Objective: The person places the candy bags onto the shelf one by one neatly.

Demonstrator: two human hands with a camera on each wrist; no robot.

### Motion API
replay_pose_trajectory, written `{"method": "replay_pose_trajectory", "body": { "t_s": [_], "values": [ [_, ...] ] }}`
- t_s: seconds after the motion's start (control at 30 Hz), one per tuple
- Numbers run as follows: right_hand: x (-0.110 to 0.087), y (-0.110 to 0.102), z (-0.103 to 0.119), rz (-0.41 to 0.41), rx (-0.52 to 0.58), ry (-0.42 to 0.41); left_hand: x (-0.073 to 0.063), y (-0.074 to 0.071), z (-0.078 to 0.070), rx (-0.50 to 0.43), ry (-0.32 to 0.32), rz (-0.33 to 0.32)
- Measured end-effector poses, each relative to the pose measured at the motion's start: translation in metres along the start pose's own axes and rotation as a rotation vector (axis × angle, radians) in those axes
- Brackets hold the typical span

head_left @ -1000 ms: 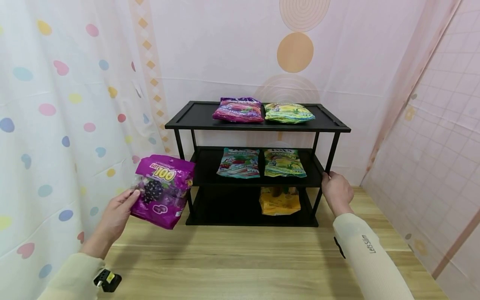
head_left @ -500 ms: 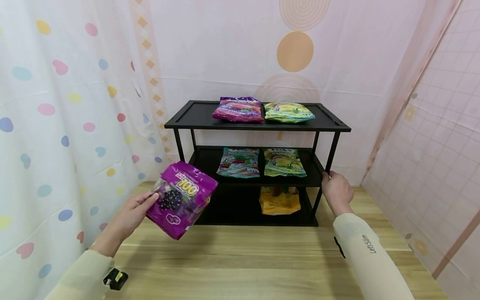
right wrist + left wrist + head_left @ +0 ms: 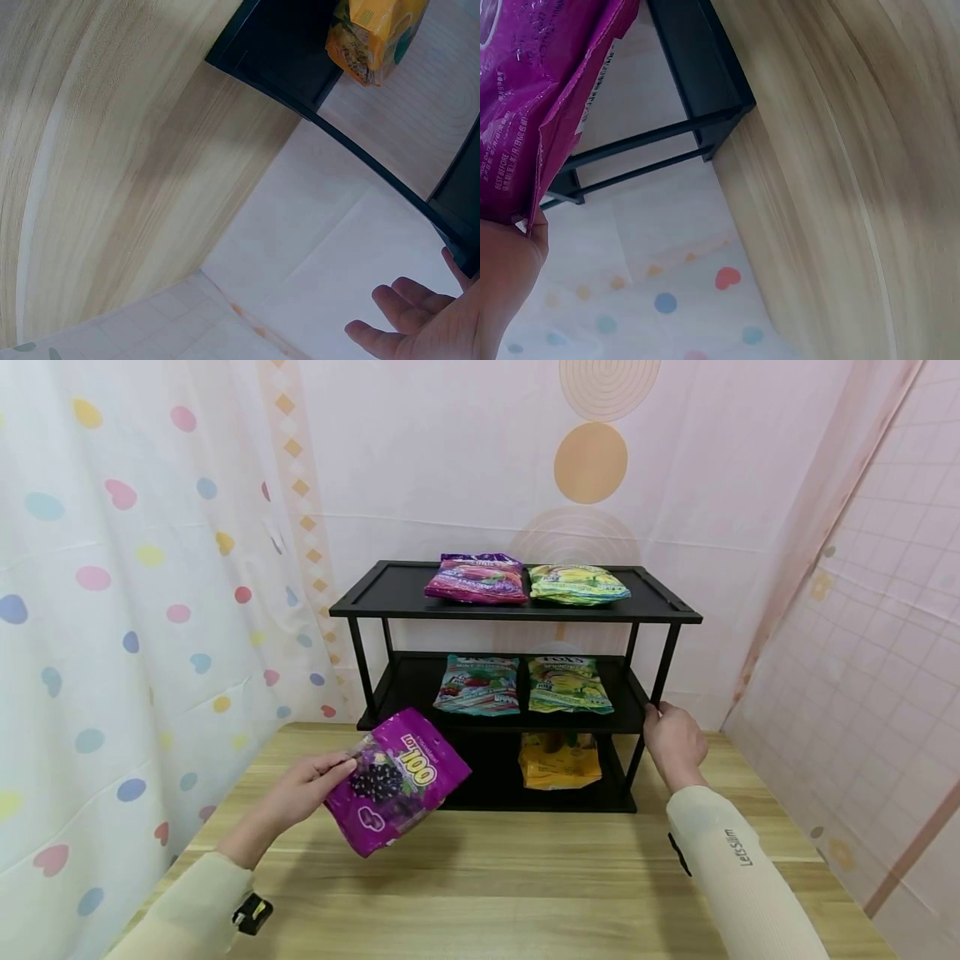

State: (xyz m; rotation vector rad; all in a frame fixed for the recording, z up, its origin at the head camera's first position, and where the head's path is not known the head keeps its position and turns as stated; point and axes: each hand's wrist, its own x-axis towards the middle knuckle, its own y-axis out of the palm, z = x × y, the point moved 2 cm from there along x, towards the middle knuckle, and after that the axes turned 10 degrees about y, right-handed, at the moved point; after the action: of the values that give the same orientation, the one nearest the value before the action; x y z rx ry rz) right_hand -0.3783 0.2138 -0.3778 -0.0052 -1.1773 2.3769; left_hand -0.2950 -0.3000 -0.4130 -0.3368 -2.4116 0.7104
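My left hand [image 3: 303, 789] pinches a purple candy bag [image 3: 397, 781] by its left edge, thumb on top. The bag is tilted, with a dark berry picture facing up, in front of the lower left of a black three-tier rack [image 3: 517, 615]. In the left wrist view the purple bag [image 3: 532, 97] fills the upper left corner, and little of the hand shows. My right hand [image 3: 675, 745] holds the rack's right side at the middle shelf, by the front post. In the right wrist view the right hand [image 3: 424, 319] has its other fingers loosely spread beside the rack's corner.
On the top shelf lie a pink-purple bag [image 3: 477, 580] and a yellow-green bag [image 3: 577, 585]. A teal bag [image 3: 477, 687] and another yellow-green bag [image 3: 570, 685] lie on the middle shelf. A yellow bag [image 3: 560, 764] sits bottom right. The rack stands on a wooden table [image 3: 525, 885], with curtains around.
My left hand has carried the purple bag to the right and slightly down, toward the rack's lower shelf, turning it clockwise. The right hand stays at the rack's post.
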Motion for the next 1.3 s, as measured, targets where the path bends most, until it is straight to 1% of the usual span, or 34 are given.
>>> {"method": "replay_pose_trajectory", "body": {
  "t_s": [0.13, 0.27, 0.37, 0.5, 0.67, 0.83, 0.93, 1.07, 1.17, 1.3],
  "values": [
    [0.000, 0.000, 0.000, -0.001, 0.001, 0.005, 0.004, 0.005, -0.001, 0.005, -0.009, 0.043],
    [0.000, 0.000, 0.000, 0.007, -0.009, 0.014, 0.007, 0.009, -0.003, 0.016, -0.058, 0.116],
    [0.000, 0.001, -0.001, 0.010, -0.012, 0.015, 0.009, 0.014, -0.003, 0.024, -0.077, 0.174],
    [0.000, 0.001, -0.001, 0.012, -0.003, 0.010, 0.013, 0.020, -0.001, 0.065, -0.063, 0.225],
    [0.000, 0.001, -0.001, 0.005, 0.003, 0.001, 0.017, 0.029, 0.000, 0.127, -0.069, 0.260],
    [0.001, 0.000, -0.001, 0.001, -0.001, 0.004, 0.022, 0.040, 0.003, 0.140, -0.099, 0.273],
    [0.001, 0.001, -0.001, -0.001, -0.003, 0.007, 0.025, 0.045, 0.003, 0.136, -0.109, 0.267],
    [0.002, 0.001, -0.001, -0.001, -0.004, 0.008, 0.029, 0.051, 0.003, 0.144, -0.105, 0.256],
    [0.002, 0.002, -0.002, -0.001, -0.004, 0.007, 0.031, 0.054, 0.005, 0.157, -0.083, 0.247],
    [0.002, 0.001, -0.002, 0.002, -0.004, 0.009, 0.034, 0.060, 0.009, 0.125, -0.059, 0.235]
  ]
}}
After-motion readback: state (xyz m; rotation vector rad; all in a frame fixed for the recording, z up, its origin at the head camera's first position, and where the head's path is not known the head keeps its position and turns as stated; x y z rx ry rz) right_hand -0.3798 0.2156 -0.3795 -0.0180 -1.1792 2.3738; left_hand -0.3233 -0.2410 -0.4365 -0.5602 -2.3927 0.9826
